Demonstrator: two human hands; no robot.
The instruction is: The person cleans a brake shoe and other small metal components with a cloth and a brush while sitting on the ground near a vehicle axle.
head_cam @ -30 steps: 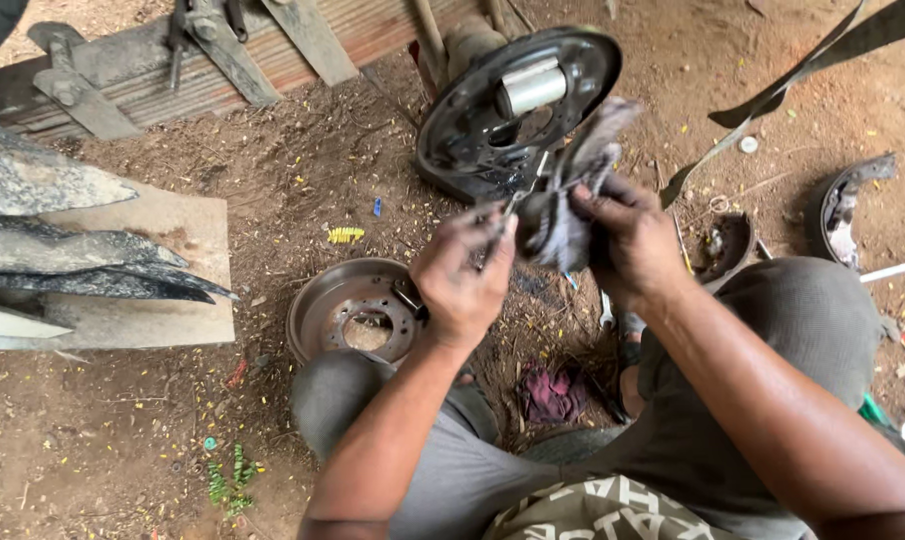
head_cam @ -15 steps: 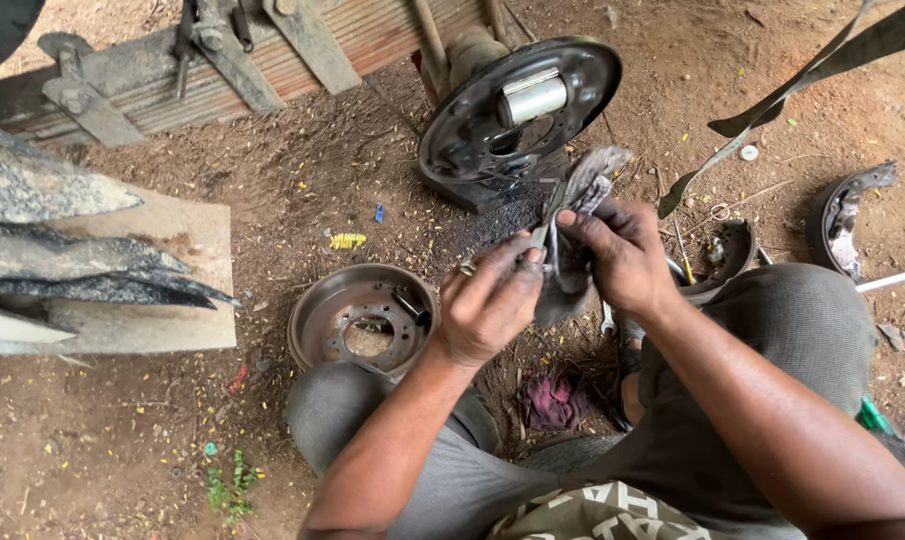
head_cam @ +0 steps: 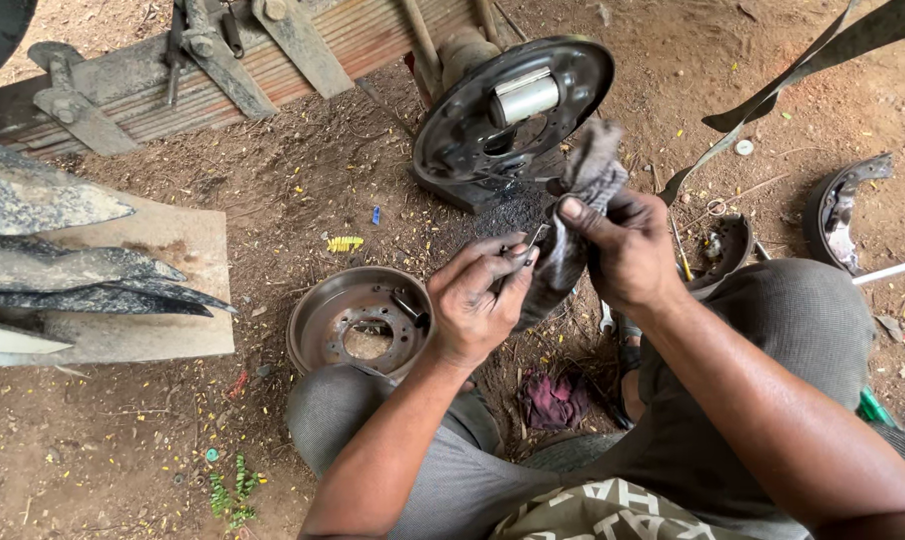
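Note:
My left hand (head_cam: 481,298) pinches a small thin metal part (head_cam: 529,247) between thumb and fingers. My right hand (head_cam: 625,245) grips a dirty grey rag (head_cam: 579,195) that wraps around the far end of that part. Both hands are held together above the dirt ground, just in front of a black round brake backing plate (head_cam: 468,130) with a shiny cylinder at its centre (head_cam: 526,97). A rusty brake drum (head_cam: 358,315) lies on the ground to the left of my left hand.
A wooden board (head_cam: 178,235) with dark curved pieces lies at left. A metal frame (head_cam: 213,60) runs along the top. Brake shoes (head_cam: 841,205) and small parts lie at right. A dark red rag (head_cam: 553,395) sits between my knees.
Both hands have stayed together while the rag shifted over the small part; my left hand's fingers have changed their grip and the rag's top now stands higher.

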